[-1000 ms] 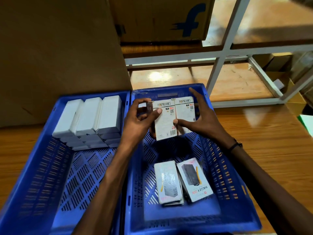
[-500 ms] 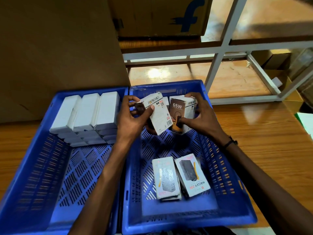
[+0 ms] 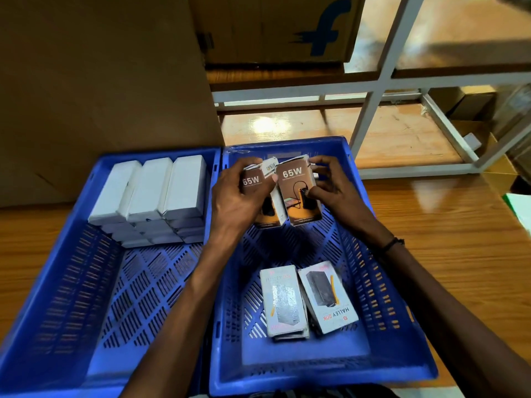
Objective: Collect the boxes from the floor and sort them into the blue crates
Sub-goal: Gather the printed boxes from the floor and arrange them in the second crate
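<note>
Two blue crates stand side by side on the wooden floor. Over the far end of the right crate my left hand grips one brown 65W box, and my right hand pinches a second brown 65W box beside it. Both boxes stand upright, fronts facing me, touching each other. Near that crate's front lie two stacks of Halley 20K boxes. The left crate holds rows of plain white boxes at its far end.
A large cardboard carton stands behind the left crate. A white metal rack with wooden shelves and a carton with a blue logo rises behind the right crate. More cartons sit at the far right.
Both hands have turned the two boxes from their white backs to their brown 65W fronts and moved them toward the far end of the right crate.
</note>
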A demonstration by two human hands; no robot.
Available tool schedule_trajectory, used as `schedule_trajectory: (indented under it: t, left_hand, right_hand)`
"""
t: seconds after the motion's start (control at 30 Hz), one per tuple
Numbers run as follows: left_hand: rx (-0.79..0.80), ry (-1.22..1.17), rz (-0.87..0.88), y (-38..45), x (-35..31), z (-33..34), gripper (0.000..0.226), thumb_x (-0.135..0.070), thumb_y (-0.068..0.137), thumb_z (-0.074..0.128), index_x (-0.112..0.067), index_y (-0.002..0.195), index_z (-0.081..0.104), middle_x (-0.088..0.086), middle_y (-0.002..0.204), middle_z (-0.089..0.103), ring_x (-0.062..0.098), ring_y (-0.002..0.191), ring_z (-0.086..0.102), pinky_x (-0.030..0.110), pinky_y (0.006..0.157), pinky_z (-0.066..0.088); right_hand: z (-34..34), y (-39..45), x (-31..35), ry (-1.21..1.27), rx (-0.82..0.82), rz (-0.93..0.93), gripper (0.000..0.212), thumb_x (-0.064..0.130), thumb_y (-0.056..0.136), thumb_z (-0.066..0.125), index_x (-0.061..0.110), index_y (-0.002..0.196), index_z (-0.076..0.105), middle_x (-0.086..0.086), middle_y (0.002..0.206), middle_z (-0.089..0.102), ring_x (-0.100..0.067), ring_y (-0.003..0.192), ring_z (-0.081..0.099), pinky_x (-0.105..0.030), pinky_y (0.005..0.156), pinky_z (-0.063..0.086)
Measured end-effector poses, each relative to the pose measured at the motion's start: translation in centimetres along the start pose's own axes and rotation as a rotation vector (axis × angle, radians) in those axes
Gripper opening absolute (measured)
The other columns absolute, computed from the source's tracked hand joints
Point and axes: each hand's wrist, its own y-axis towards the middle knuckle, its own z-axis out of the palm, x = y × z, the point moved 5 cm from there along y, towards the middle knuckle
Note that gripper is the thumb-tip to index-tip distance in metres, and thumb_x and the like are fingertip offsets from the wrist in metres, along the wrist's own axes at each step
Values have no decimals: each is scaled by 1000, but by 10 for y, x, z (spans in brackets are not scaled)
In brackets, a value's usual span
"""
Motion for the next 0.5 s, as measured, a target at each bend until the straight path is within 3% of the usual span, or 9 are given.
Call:
schedule_trajectory:
  t: [0.13,0.23,0.3,0.37,0.43,0.5]
  left_hand:
    - [48,-69,-97,-1,-2,2,50,-53,84,79,-36,126,58,-12,111,72,-4,97,68,15,74,57]
    - [127,-251,-271,1,7,4,65,-52,83,79,-29,136,50,-3,115,72,9,100,72,21,74,58]
    - [176,-395,-364,3,16,6,50,-32,91,73,-18,135,52,1,108,74,16,96,73,29,79,56]
    - [220,-475,-373,5,18,4,30,-11,95,62,-13,125,59,-2,97,76,17,92,71,33,82,54]
    - [252,-564,-410,6,19,4,30,-1,97,60,-12,125,59,3,104,77,20,97,72,29,82,56]
    - [267,-622,-437,7,19,5,36,-3,96,64,-10,131,56,11,117,75,26,106,72,30,87,58]
  right_hand:
    - [3,2,-2,-30,-18,-28,56,39,86,63,37,138,42,0,139,51,-18,118,63,-45,94,59]
    - [2,2,-1,-18,-49,-31,50,38,91,57,37,140,44,-5,140,49,-1,111,63,-31,86,60]
    - [-1,2,-2,-27,-75,-24,45,37,96,54,41,140,45,-7,138,47,7,105,63,-22,80,59]
    - [-2,2,-2,-11,-73,-11,46,44,95,52,44,141,46,-7,136,48,-3,106,65,-29,83,60]
    - [-3,2,-4,24,-63,4,47,48,94,54,44,140,47,-6,135,52,-15,111,67,-35,85,60]
    - [-2,0,-1,59,-58,-7,45,39,96,61,43,139,47,-3,134,57,-19,113,67,-33,82,60]
